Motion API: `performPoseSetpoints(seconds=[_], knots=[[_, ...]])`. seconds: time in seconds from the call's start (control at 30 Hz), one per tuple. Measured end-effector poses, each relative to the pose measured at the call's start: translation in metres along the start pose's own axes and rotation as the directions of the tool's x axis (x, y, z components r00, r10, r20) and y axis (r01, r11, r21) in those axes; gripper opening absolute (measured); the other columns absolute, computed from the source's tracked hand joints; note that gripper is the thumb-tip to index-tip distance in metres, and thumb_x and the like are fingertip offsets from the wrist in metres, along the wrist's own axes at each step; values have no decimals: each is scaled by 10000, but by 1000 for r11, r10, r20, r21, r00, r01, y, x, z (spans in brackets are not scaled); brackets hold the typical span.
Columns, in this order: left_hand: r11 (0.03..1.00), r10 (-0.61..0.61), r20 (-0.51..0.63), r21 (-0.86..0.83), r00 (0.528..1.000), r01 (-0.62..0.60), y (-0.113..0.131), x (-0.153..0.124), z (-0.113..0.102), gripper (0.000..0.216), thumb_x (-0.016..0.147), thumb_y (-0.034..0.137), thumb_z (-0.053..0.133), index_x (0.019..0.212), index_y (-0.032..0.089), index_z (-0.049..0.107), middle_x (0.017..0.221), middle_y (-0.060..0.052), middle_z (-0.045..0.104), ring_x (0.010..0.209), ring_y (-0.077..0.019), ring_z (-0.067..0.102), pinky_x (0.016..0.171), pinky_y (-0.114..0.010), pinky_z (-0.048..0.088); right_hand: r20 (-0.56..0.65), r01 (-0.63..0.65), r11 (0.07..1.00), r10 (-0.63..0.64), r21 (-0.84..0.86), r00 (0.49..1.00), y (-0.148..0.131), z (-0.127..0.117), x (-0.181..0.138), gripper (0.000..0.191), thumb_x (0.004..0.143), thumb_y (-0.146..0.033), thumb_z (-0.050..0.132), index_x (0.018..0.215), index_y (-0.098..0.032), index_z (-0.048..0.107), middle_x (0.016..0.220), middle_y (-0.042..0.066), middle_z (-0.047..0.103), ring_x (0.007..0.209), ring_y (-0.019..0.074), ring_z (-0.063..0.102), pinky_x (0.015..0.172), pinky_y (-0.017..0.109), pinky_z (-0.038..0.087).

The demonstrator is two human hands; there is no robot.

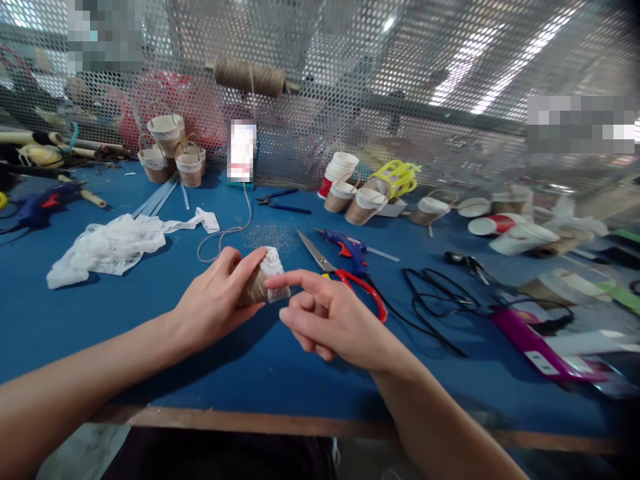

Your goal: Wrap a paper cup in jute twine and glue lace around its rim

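My left hand (213, 297) is closed around a small twine-wrapped cup (254, 287), which lies tilted on its side in the grip. White lace trim (273, 264) circles the cup's rim end, facing right. With the index finger stretched out, my right hand (340, 317) touches the lace; its thumb is apart and the other fingers are curled, holding nothing. Just beyond that hand lie red-handled scissors (345, 277) and a blue glue gun (350, 248). A heap of white lace ribbon (115, 243) rests to the left.
Finished twine cups (170, 137) are stacked at back left, beside a phone (241, 150). Pliers (283, 201) lie mid-table. More cups (367, 203) stand at back right. A purple power strip (535, 340) with black cables sits right. A twine spool (250, 75) hangs on the mesh.
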State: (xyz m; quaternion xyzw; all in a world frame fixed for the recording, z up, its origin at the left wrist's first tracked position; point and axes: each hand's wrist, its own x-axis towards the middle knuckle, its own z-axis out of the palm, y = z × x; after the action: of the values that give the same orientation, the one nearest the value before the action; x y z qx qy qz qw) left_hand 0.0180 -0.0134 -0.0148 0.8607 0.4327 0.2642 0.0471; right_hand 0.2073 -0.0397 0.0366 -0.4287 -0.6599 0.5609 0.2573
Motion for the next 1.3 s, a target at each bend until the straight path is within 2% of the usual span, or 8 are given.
performPoseSetpoints(seconds=[0.23,0.47,0.67,0.87,1.13,1.23,1.3], knots=[[986,60,-6,156,998,-58,2,0,-2,662,755,225,603,1317,242,253,992,-72,433,816,-212,552,592,-328,548,-38,20,1000,-20,8,999,-2,-2,0,301,827,-267,527,1111,-168,513,470,-105,489,316,18,384,301,118,299],[971,100,-27,222,995,-91,2,0,-1,640,747,178,595,1307,248,291,979,-72,428,798,-214,539,578,-325,533,-26,31,999,-31,26,999,0,-6,1,325,830,-277,534,1134,-168,501,469,-103,510,309,20,388,304,120,302],[950,184,-40,264,982,-167,2,0,-2,666,745,143,580,1319,230,254,939,-68,447,783,-216,535,586,-334,537,-29,41,995,-38,89,999,2,-12,2,306,841,-244,508,1133,-156,496,437,-108,503,285,17,348,288,110,259],[933,250,-36,276,967,-231,0,1,-4,678,753,127,561,1335,212,222,962,-88,473,814,-224,536,626,-351,552,-50,-21,994,27,107,998,1,-16,4,308,839,-255,496,1134,-167,505,380,-122,457,249,22,286,260,103,208],[940,288,-81,215,954,-266,-3,0,-3,625,778,139,532,1336,187,255,1029,-125,488,889,-265,547,706,-426,553,-72,-26,994,33,105,997,-1,-17,4,353,835,-247,492,1175,-154,497,380,-118,455,254,23,284,265,113,214],[944,287,-92,197,954,-265,-4,0,-3,658,773,159,558,1342,173,226,1067,-140,485,942,-282,543,745,-437,544,-155,53,985,-27,166,988,0,-16,5,383,831,-236,490,1207,-165,470,387,-128,426,270,27,268,279,129,201],[968,225,-88,132,970,-212,-5,0,-3,680,773,218,587,1342,175,216,1109,-146,470,975,-287,542,748,-426,542,-277,153,970,-97,188,956,3,-15,7,347,843,-280,492,1173,-176,487,418,-123,422,297,31,278,302,145,216]])
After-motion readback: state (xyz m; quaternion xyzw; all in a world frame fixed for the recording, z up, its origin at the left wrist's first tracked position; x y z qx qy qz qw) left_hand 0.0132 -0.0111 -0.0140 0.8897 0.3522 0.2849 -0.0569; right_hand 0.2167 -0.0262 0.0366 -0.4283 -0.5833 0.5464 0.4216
